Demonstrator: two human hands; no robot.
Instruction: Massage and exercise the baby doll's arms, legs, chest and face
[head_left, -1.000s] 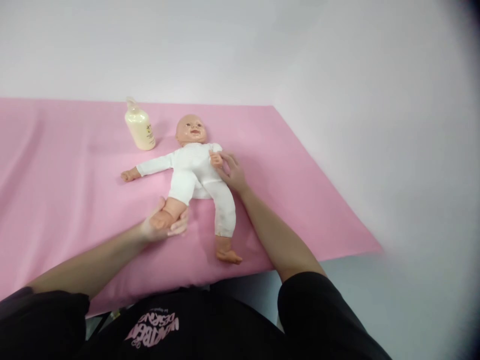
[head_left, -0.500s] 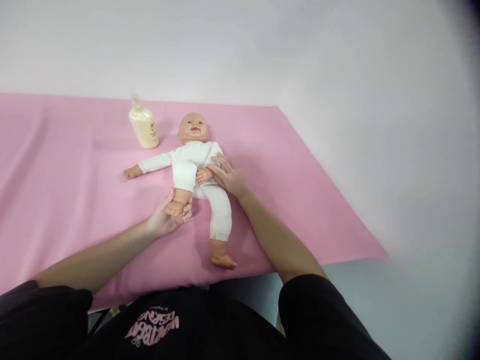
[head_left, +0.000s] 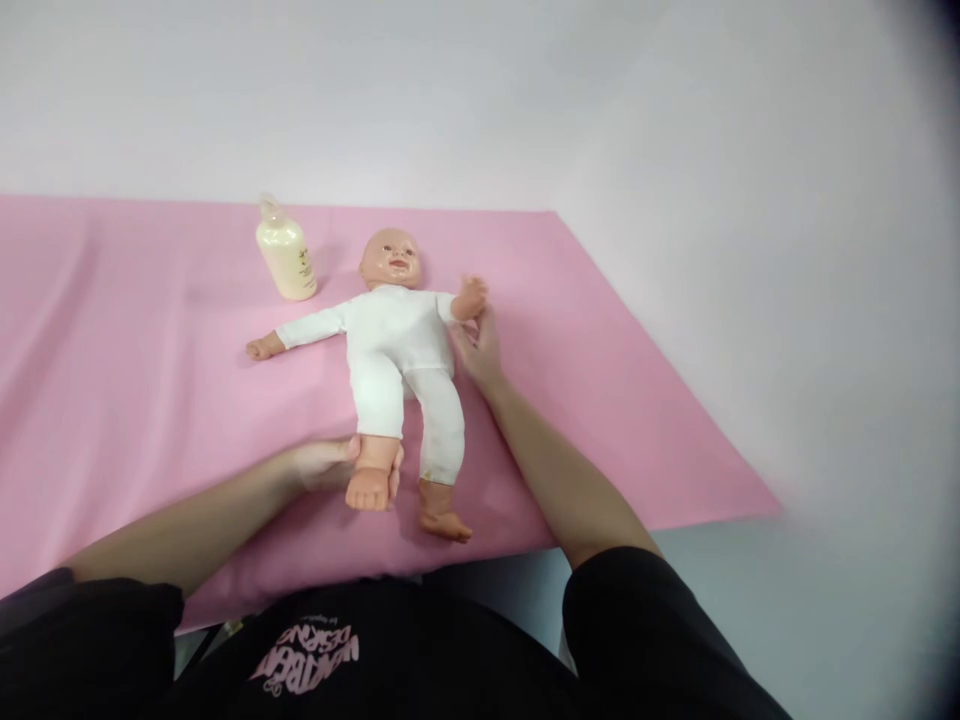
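Observation:
A baby doll [head_left: 397, 340] in a white bodysuit lies face up on a pink cloth [head_left: 150, 400], head toward the far wall. My left hand [head_left: 330, 465] grips the doll's lower leg just above the bare foot, the leg stretched toward me. My right hand [head_left: 480, 345] holds the doll's arm on the right side, with its small hand raised above my fingers. The doll's other arm lies stretched out to the left.
A cream lotion bottle [head_left: 285, 262] stands on the pink cloth left of the doll's head. The cloth's near edge runs just in front of my body and its right edge slants off beside my right arm. A plain white wall rises behind.
My left hand has pulled the doll's bent leg out straight toward me. My right hand has moved the doll's arm from across its belly out and up to the right.

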